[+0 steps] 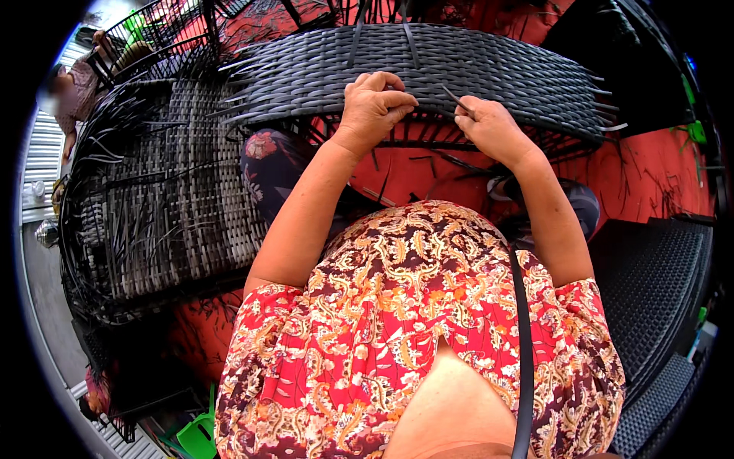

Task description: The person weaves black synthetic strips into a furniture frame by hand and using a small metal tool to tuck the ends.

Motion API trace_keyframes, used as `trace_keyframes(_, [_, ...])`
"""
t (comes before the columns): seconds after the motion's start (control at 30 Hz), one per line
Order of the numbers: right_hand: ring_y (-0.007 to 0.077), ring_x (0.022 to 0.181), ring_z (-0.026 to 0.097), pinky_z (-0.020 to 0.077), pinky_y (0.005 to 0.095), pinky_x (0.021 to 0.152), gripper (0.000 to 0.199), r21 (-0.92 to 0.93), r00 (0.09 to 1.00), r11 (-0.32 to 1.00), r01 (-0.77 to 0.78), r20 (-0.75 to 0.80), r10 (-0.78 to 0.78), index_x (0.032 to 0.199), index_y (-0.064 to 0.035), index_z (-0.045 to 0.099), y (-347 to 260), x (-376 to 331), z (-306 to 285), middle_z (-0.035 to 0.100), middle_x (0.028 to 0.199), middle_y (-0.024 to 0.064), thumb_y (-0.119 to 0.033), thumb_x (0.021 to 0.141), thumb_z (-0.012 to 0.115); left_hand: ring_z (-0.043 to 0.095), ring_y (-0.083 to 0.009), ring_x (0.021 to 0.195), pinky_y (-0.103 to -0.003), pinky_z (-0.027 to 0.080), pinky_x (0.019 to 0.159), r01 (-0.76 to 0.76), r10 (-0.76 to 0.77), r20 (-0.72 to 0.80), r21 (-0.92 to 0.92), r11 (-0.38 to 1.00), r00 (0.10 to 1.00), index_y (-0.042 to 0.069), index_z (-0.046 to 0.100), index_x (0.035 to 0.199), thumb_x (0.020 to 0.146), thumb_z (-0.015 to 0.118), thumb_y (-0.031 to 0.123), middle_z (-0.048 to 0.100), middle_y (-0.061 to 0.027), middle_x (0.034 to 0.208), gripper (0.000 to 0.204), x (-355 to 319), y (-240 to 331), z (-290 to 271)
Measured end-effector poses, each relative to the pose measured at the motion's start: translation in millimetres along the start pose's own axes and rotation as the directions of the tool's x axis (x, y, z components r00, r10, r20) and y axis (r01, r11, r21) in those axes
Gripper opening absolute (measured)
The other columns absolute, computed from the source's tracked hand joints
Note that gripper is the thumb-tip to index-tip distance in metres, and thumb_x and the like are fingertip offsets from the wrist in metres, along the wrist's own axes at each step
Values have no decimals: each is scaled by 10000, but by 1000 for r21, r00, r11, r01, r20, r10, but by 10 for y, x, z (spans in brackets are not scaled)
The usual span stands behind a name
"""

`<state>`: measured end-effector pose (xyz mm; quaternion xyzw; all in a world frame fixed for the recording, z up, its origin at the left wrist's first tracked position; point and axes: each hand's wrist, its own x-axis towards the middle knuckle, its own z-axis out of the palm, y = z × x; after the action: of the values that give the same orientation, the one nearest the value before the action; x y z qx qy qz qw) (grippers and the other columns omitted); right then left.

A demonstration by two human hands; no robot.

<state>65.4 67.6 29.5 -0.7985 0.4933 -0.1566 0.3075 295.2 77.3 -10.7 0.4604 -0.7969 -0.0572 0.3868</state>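
You are gripping the near edge of the dark woven panel (428,69) with your left hand (375,107), its fingers (394,98) curled over the rim and clenched on it. The panel is lying curved across a frame in front of you, above the red floor (657,176). Your right hand (489,126) is pinching a loose dark strand (456,98) between thumb and fingers, right at the panel's edge.

If you are pulling that strand too sharply, it could probably kink or slip out of the weave; the free strip ends (608,96) sticking out at the right could also snag your wrist.

No packages, labels or signs are showing. Another woven frame (164,191) is standing to your left, and a green plastic thing (195,436) is sitting low down.
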Motion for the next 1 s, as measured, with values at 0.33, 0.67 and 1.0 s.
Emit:
trace_keyframes(0.33, [380,759,572,440,442,664,235,-230,1000,973,5,5,-4,806,-13,530,-133,80,11,597,750,188,-242,854,554,545,-249,966,-309,421,855,231,-167,407,-114,966,898,1,631,754,738,642,108,553,-97,1038,109,295,-52,-52])
trace_keyframes(0.67, [160,578,492,421,314,572,170,-24,978,999,-24,207,29,759,-29,548,-127,273,-246,529,611,63,-175,840,575,467,-265,1152,-408,329,949,136,-148,11,339,931,989,123,591,1078,816,599,375,510,-75,1250,363,271,-129,14])
trace_keyframes(1.0, [95,615,394,371,276,575,190,72,963,993,-96,258,74,713,-38,500,285,-4,-865,445,625,-12,-163,829,584,339,-225,1291,-403,226,1057,65,-158,174,447,892,972,167,477,1296,896,437,483,409,-56,1378,511,214,-65,-74])
